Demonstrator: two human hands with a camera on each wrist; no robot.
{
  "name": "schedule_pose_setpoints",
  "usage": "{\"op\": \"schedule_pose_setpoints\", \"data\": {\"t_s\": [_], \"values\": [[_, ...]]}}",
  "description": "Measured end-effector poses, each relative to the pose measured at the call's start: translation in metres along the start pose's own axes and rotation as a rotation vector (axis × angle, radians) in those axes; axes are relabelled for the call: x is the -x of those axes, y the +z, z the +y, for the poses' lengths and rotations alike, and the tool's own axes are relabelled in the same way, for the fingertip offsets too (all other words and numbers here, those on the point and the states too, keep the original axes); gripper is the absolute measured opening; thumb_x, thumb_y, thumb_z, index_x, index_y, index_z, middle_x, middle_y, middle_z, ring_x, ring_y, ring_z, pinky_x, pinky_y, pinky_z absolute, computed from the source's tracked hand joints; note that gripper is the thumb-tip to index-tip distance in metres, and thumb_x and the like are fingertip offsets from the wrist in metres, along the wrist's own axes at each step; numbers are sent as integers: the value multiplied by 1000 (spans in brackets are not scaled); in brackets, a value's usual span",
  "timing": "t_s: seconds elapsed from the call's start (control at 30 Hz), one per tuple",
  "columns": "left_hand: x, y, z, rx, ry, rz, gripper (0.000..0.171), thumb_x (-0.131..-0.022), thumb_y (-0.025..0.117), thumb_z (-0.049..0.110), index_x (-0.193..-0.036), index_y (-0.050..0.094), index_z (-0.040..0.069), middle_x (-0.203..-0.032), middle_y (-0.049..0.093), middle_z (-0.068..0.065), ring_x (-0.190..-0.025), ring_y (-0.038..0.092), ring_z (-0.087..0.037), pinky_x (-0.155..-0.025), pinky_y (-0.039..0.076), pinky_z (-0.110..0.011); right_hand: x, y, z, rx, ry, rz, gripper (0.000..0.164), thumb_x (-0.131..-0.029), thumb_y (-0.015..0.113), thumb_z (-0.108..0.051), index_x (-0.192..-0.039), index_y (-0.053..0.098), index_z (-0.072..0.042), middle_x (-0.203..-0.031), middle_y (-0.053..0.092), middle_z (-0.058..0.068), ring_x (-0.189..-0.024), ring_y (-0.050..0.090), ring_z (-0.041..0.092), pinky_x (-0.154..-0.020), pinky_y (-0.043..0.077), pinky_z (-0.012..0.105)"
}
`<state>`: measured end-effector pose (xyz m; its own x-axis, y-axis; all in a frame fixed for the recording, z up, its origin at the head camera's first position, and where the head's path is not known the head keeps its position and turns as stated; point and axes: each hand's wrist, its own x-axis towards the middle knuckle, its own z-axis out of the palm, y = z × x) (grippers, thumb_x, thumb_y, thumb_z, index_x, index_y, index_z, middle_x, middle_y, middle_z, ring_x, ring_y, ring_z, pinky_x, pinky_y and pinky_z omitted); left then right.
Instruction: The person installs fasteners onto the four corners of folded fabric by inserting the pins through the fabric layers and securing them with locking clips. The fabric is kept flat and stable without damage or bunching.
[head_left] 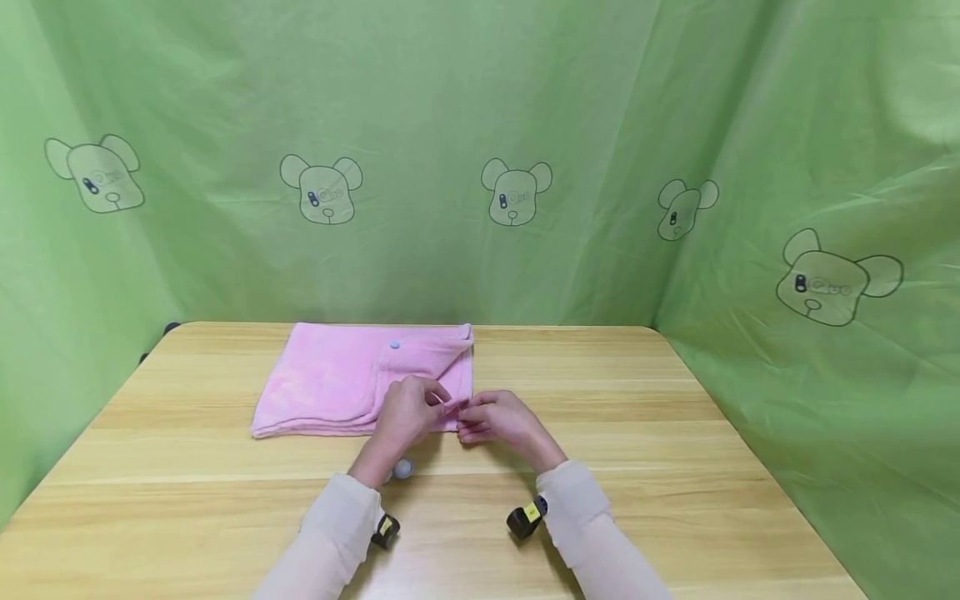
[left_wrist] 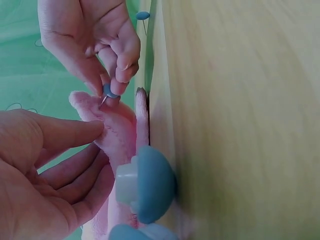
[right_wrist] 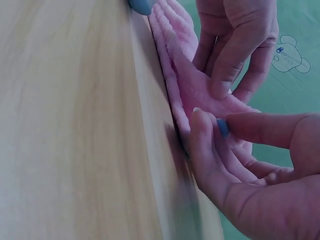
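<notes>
A folded pink fleece cloth (head_left: 322,367) lies near the table's far edge, its right part turned over in a loose flap. My left hand (head_left: 405,412) pinches the near right corner of that flap between thumb and fingers. Just right of it, my right hand (head_left: 504,421) holds a blue-headed pin (left_wrist: 111,91) between thumb and fingertips. In the left wrist view the pin's thin metal shaft meets the raised cloth edge close to the left fingertips. Another blue round head (head_left: 395,344) sits on the cloth's far part.
Blue mushroom-shaped caps with pale stems (left_wrist: 156,185) are on the table (head_left: 675,500) by my left wrist. Another blue-headed pin (left_wrist: 143,15) appears beyond the right hand in the left wrist view. Green curtains (head_left: 420,100) with bear-head outlines enclose the table's back and sides.
</notes>
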<state>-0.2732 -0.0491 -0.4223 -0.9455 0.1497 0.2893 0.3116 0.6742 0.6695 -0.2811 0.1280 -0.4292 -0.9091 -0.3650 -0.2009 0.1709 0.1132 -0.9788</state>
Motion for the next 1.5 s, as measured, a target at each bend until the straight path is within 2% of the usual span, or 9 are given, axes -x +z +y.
{"op": "schedule_pose_setpoints", "data": {"t_s": [0.13, 0.27, 0.43, 0.67, 0.83, 0.93, 1.17, 1.5], "values": [[0, 1, -1, -11, 18, 0, 14, -74, 78, 0, -81, 76, 12, -74, 71, -1, -66, 63, -13, -63, 54, -31, 0, -1, 1, -55, 35, -25, 27, -99, 47, -1, -115, 53, 19, -99, 63, 33, -85, 66, 35, -80, 56, 42], [0, 1, -1, -31, 47, 15, 16, -73, 77, -2, -80, 76, 12, -74, 71, 0, -68, 64, -14, -65, 55, -33, -1, -1, 1, -84, 72, -38, 41, -107, 38, -20, -121, 52, 17, -107, 60, 35, -92, 64, 39, -82, 55, 42], [1, 0, 2, -43, 58, 30, 18, -72, 76, -4, -80, 76, 12, -73, 71, 0, -66, 64, -15, -63, 55, -32, -2, -1, 0, -73, 84, -38, 51, -106, 42, -33, -123, 52, 14, -110, 60, 34, -94, 63, 40, -81, 56, 42], [2, 2, 3, -64, 45, 18, 21, -70, 72, -6, -78, 76, 13, -72, 70, 2, -65, 61, -14, -61, 53, -31, -3, 1, 2, -48, 78, -33, 42, -102, 51, -26, -116, 55, 14, -106, 63, 32, -87, 66, 35, -78, 57, 40], [2, 3, 1, -65, 63, 25, 20, -70, 73, -4, -76, 76, 14, -71, 70, 3, -66, 62, -14, -62, 53, -32, -5, 2, 5, -53, 86, -4, 34, -99, 55, -17, -111, 58, 15, -102, 65, 29, -82, 67, 30, -77, 57, 37], [2, 3, 1, -64, 80, 33, 19, -69, 74, -3, -76, 76, 14, -71, 70, 4, -66, 62, -14, -62, 53, -32, -7, 3, 7, -57, 79, 24, 30, -97, 55, -14, -108, 59, 14, -98, 67, 27, -79, 67, 27, -74, 58, 35], [1, 2, 2, -53, 70, 23, 18, -70, 76, -3, -76, 77, 14, -74, 72, 3, -69, 62, -14, -64, 53, -33, -7, 7, 9, -83, 74, 72, 21, -94, 55, -9, -102, 58, 10, -93, 67, 25, -77, 67, 27, -72, 59, 34], [2, 1, 2, -70, 53, -6, 14, -71, 79, 2, -81, 78, 12, -78, 73, 1, -76, 66, -19, -71, 54, -37, -6, 10, 9, -148, 29, 90, 19, -91, 52, -1, -101, 57, 13, -85, 66, 17, -70, 65, 20, -72, 58, 33]]}}
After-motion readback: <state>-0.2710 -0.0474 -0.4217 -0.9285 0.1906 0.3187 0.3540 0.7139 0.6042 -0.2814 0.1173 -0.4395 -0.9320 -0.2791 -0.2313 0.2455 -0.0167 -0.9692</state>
